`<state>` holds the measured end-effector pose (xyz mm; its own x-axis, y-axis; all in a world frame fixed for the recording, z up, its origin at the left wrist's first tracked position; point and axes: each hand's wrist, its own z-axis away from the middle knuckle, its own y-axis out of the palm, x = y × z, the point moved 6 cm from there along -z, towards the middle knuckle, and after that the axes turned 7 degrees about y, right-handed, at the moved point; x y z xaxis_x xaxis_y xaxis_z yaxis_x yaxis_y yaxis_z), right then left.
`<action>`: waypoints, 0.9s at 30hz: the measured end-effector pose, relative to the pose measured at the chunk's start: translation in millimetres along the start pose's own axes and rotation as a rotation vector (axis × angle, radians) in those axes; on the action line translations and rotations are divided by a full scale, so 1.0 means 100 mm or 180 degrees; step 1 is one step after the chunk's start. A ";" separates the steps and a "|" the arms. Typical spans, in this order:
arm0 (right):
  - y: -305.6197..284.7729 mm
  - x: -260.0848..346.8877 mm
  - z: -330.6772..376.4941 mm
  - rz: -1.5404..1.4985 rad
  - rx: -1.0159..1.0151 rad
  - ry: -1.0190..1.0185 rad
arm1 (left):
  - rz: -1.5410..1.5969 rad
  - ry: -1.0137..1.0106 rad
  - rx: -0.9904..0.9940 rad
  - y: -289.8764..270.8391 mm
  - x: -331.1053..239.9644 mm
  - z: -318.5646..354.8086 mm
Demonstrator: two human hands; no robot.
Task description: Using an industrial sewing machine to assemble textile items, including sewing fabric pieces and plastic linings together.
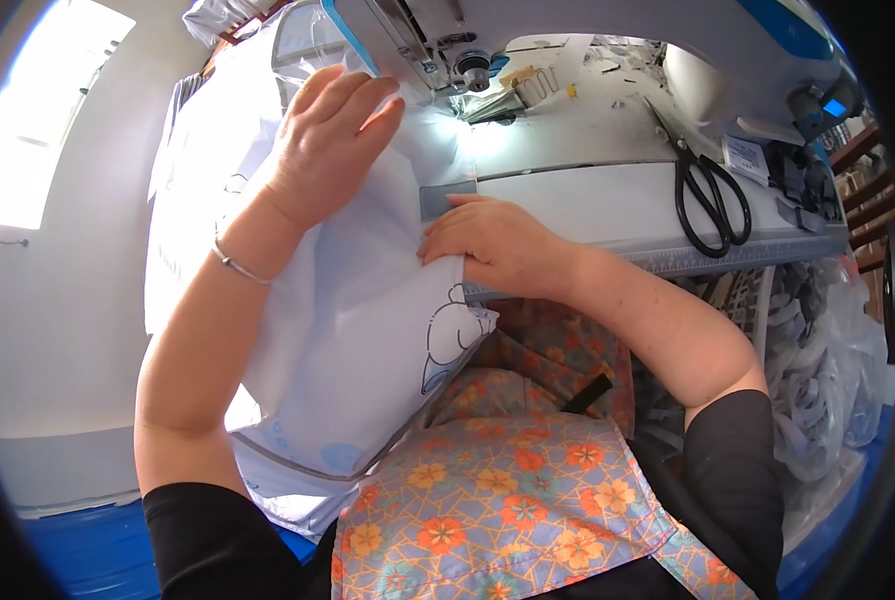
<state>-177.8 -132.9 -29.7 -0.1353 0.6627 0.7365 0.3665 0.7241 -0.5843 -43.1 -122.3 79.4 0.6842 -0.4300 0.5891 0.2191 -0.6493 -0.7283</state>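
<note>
White fabric (338, 300) with a printed cartoon animal outline and pale blue marks spreads from the sewing machine (618, 20) down over my lap. A grey trim runs along its lower edge. Above the fabric's upper part, left of the needle area, is my left hand (340, 140), its fingers stretched away from me and partly apart. At the front edge of the machine bed, my right hand (498, 240) grips the fabric's right edge between curled fingers and thumb. Under the lit machine head, the needle itself is hard to make out.
Black-handled scissors (713, 195) lie on the right of the white machine bed (578, 200). A small labelled box (746, 160) sits beside them. Metal pieces (508, 105) and scraps lie behind the needle area. Clear plastic bags (818, 370) hang at the right.
</note>
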 end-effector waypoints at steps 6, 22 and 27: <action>0.01 -0.02 0.01 0.0016 -0.0064 0.0055 | -0.0118 -0.0267 0.0252 0.16 -0.13 0.13; 0.01 -0.04 0.02 0.0031 -0.0105 0.0053 | 0.0863 -0.0365 0.0062 -0.09 -0.27 0.06; -0.06 0.19 0.12 0.1245 -0.0465 0.0109 | 0.1327 -0.0836 0.0722 0.09 -0.57 0.00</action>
<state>-193.6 -122.3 -16.7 0.0696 0.8739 0.4811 0.5112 0.3829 -0.7695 -79.8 -103.8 39.4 0.8897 -0.4320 0.1478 0.0166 -0.2927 -0.9560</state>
